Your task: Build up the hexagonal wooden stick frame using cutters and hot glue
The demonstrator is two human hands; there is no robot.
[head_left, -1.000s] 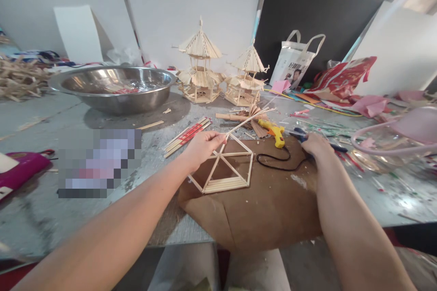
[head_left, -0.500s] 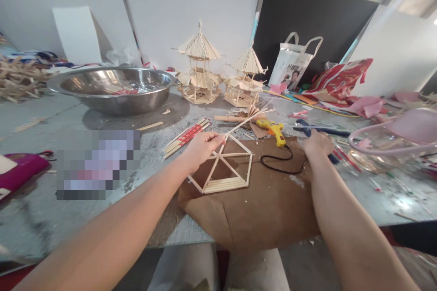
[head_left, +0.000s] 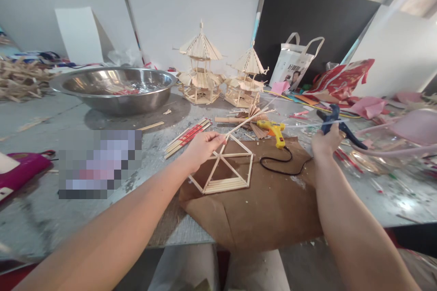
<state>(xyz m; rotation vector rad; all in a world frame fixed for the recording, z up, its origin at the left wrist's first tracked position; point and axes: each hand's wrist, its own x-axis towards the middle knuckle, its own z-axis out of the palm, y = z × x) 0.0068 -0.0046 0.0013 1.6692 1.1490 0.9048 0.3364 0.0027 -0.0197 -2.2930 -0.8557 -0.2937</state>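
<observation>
- Our hands are well apart, both occupied.
- Left hand (head_left: 204,148): we pinch a thin stick (head_left: 244,123) between thumb and fingers, at the far side of the stick frame (head_left: 227,186).
- Stick frame: six-sided, spoked, flat on the brown sheet (head_left: 269,213), slats filling part of its near section.
- Right hand (head_left: 326,142): we grip a dark blue tool (head_left: 343,129), beyond the sheet's right side; exact type unclear.
- Yellow glue gun (head_left: 279,140) between our hands, at the sheet's far edge.
- Behind, on the surface (head_left: 30,223): steel basin (head_left: 126,103), two stick pavilions (head_left: 201,48).
</observation>
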